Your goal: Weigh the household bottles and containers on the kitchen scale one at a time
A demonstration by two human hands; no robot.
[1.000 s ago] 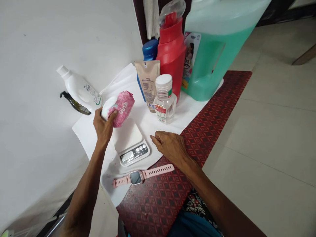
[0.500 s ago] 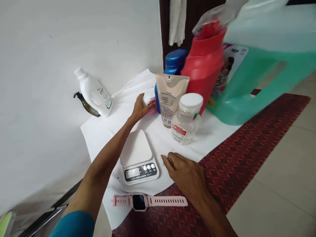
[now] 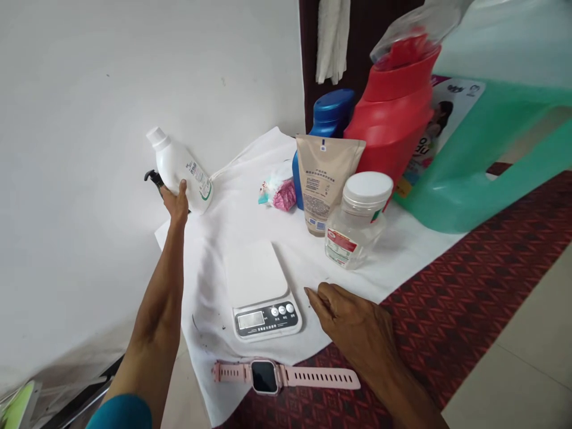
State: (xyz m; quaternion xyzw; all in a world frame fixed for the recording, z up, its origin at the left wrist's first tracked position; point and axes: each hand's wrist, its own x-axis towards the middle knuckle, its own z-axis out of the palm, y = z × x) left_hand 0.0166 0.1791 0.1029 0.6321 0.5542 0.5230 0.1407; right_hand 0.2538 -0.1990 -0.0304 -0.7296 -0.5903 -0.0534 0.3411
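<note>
My left hand (image 3: 176, 202) is closed around the dark green pump bottle, which leans beside a white bottle (image 3: 181, 170). Its black pump head (image 3: 153, 177) sticks out past my fingers, and most of its body is hidden behind the hand. My right hand (image 3: 353, 316) rests near the cloth's front edge with its fingers curled and nothing visible in them. Between the hands lies a white kitchen scale (image 3: 259, 274) with a bare platform. A pink and white wrapped packet (image 3: 279, 193) sits behind it, against a blue bottle (image 3: 328, 116).
A beige tube (image 3: 326, 179), a clear jar with a white lid (image 3: 357, 220), a red bottle (image 3: 393, 113) and a large jug of green liquid (image 3: 482, 161) crowd the right side. A pink smartwatch (image 3: 264, 376) lies at the front. The wall (image 3: 111, 89) borders the left.
My left hand has set the pink packet down beside the blue bottle, let go, and moved left onto the pump bottle. My right hand stays near the scale. The view has shifted.
</note>
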